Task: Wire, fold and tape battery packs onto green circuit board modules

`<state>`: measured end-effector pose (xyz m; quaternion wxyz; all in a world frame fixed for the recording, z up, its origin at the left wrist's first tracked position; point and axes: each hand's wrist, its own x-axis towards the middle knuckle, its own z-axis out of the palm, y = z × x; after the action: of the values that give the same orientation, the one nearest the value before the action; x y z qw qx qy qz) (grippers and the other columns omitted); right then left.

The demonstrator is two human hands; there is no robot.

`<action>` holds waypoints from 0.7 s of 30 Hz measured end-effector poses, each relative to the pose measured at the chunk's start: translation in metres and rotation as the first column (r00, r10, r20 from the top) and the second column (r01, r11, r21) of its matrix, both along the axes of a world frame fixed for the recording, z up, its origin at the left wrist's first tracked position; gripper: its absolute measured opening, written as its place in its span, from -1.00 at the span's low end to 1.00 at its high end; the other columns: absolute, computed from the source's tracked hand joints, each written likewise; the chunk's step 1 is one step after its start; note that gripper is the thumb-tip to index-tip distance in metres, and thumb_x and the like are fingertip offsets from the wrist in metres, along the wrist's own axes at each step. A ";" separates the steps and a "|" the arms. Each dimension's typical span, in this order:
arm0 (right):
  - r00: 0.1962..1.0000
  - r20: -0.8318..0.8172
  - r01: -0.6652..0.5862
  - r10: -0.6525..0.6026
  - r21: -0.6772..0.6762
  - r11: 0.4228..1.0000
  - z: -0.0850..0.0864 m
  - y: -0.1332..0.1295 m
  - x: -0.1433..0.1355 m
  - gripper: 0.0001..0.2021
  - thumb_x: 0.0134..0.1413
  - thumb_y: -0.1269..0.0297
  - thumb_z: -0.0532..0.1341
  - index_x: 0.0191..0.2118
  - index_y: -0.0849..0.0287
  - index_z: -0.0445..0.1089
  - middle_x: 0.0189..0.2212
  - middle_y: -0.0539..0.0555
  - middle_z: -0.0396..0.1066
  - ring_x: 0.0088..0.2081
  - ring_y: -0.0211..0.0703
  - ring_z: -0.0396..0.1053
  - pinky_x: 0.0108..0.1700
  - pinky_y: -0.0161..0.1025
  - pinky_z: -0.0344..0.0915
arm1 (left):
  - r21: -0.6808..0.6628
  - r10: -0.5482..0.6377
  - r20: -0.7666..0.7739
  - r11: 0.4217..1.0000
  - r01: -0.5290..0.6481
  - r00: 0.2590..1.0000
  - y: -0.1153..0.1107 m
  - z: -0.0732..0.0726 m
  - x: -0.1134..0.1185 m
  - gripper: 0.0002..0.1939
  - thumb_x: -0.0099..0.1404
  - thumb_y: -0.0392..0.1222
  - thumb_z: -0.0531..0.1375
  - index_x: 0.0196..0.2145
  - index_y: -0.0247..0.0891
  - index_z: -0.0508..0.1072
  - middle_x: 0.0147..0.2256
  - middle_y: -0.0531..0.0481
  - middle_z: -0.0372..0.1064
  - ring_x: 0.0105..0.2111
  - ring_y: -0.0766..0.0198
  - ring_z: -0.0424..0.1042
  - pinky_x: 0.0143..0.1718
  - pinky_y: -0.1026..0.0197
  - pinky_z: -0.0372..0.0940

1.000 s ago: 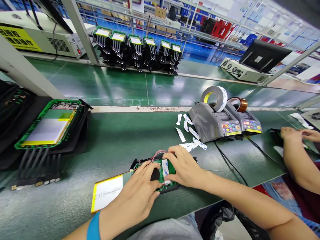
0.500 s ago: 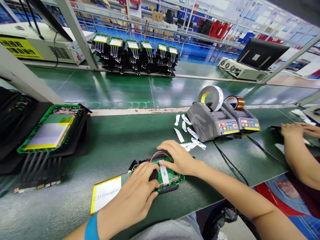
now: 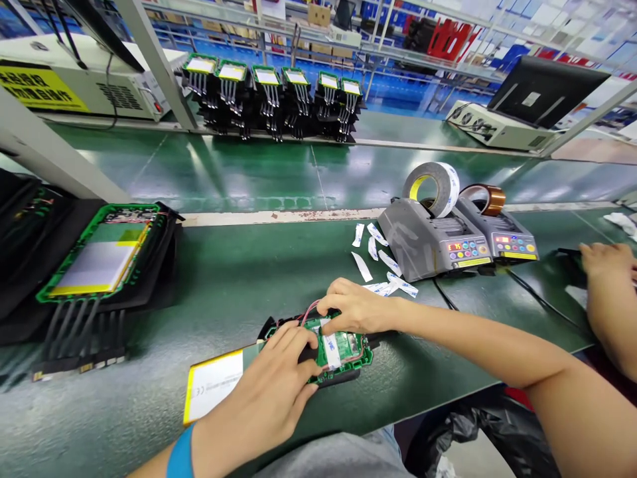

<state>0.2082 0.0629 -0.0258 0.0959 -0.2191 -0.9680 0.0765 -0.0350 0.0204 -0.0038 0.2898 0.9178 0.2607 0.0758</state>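
Note:
An opened green-edged electronics case (image 3: pixel 365 358) lies before me with a green circuit board inside. A white strip of 3M-printed tape (image 3: pixel 331 350) crosses the board. My left hand (image 3: pixel 279 372) grips the case's left part, with something black under its fingers. My right hand (image 3: pixel 351 307) bends over the upper edge, thumb and index finger curled close together at the strip's top end, beside the red wires (image 3: pixel 309 311). What lies between these fingertips is hidden. A flat white battery pack (image 3: pixel 213 385) with yellow edges extends left from the case, partly under my left forearm.
Several tape backing pieces (image 3: pixel 361 267) lie near two tape dispensers (image 3: pixel 423 242). A finished-looking green-framed unit with cables (image 3: pixel 102 259) rests at left. Several similar units (image 3: pixel 269 99) stand on the back bench. A co-worker's hand (image 3: pixel 610 265) is at far right.
My right hand has drawn its fingers in more tightly and its forearm lies flatter, showing more of the board's right end. My left hand keeps its hold. The view has shifted slightly.

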 end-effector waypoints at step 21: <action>0.979 0.069 -0.185 0.191 -0.086 0.979 0.013 0.018 -0.016 -0.76 0.30 0.35 0.03 -0.23 0.13 0.45 -0.09 0.05 0.33 -0.16 -0.14 0.12 -0.10 -0.18 0.09 | -0.047 0.001 0.002 0.999 -0.001 1.000 0.003 0.000 -0.001 -0.80 0.30 -0.31 0.08 -0.16 -0.12 0.40 -0.11 0.00 0.19 0.04 0.14 0.17 0.27 -0.18 -0.05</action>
<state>0.1926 0.0813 -0.0126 0.0420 -0.1329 -0.9835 0.1152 -0.0361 0.0237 -0.0043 0.3116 0.9105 0.2625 0.0710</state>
